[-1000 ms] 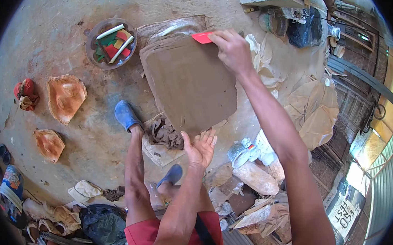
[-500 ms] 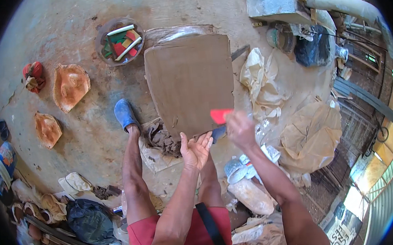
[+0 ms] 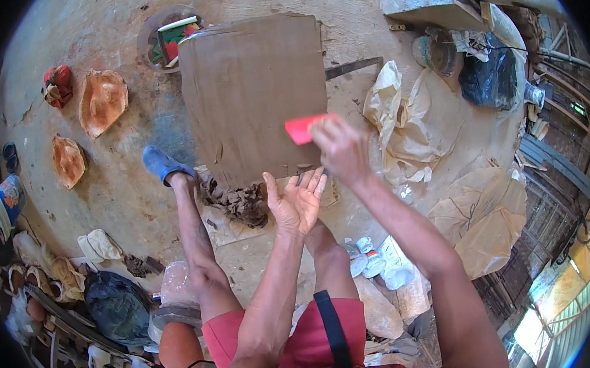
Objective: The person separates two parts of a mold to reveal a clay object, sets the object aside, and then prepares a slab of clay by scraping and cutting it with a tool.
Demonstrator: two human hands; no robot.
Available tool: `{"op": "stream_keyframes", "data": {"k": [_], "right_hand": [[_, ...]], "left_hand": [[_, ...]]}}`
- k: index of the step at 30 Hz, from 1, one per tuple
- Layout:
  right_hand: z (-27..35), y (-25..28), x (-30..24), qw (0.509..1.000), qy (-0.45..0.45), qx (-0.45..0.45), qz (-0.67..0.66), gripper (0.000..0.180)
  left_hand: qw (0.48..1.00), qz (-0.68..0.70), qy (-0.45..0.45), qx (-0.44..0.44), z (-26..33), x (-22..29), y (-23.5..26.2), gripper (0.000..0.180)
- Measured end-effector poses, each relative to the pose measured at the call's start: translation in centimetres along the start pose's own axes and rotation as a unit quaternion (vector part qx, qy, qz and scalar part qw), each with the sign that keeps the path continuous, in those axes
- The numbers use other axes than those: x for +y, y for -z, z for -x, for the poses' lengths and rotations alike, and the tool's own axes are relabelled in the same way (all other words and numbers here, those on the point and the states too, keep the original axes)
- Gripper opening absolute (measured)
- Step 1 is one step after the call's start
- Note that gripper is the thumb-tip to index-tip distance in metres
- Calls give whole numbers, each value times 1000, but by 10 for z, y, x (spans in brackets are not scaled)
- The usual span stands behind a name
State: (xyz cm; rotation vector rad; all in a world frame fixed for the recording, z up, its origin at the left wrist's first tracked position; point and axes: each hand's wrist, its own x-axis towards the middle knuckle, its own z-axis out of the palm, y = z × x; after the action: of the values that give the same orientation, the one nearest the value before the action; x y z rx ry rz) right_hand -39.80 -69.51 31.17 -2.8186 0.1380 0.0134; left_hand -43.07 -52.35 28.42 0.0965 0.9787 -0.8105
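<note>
A large, roughly square sheet of smooth brown clay [image 3: 255,98] lies in front of me. My right hand [image 3: 340,150] is closed on a flat red scraper [image 3: 299,130], which is over the sheet's near right part; whether it touches the clay I cannot tell. My left hand [image 3: 299,203] is palm up with fingers spread, its fingertips at the sheet's near edge. It holds nothing that I can see. A few small clay slivers [image 3: 305,166] lie along that edge. A heap of crumpled clay scraps [image 3: 236,203] sits just left of my left hand.
Behind the sheet's far left corner stands a round bowl [image 3: 143,43] with red and green pieces and a white stick. Two orange-brown moulds [image 3: 103,101] lie at left, near a red bundle [image 3: 58,86]. Crumpled plastic sheeting [image 3: 407,118] and a concrete block [image 3: 426,0] are at right.
My right hand has moved left with the red scraper, closer to my left hand. The view has shifted, and the clay sheet now hides part of the bowl.
</note>
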Motion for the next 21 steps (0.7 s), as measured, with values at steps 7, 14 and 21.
{"op": "stream_keyframes", "data": {"k": [7, 14, 21], "right_hand": [[73, -3, -34, 997, -47, -34, -49, 31], [66, -28, -81, 908, -398, 108, -72, 25], [6, -75, -203, 933, -335, 94, -95, 27]], "left_hand": [[1000, -4, 19, -23, 2, 3, 3, 124], [993, -103, 2, 52, 44, 66, 24, 121], [992, -93, 90, -7, 48, 152, 49, 116]]}}
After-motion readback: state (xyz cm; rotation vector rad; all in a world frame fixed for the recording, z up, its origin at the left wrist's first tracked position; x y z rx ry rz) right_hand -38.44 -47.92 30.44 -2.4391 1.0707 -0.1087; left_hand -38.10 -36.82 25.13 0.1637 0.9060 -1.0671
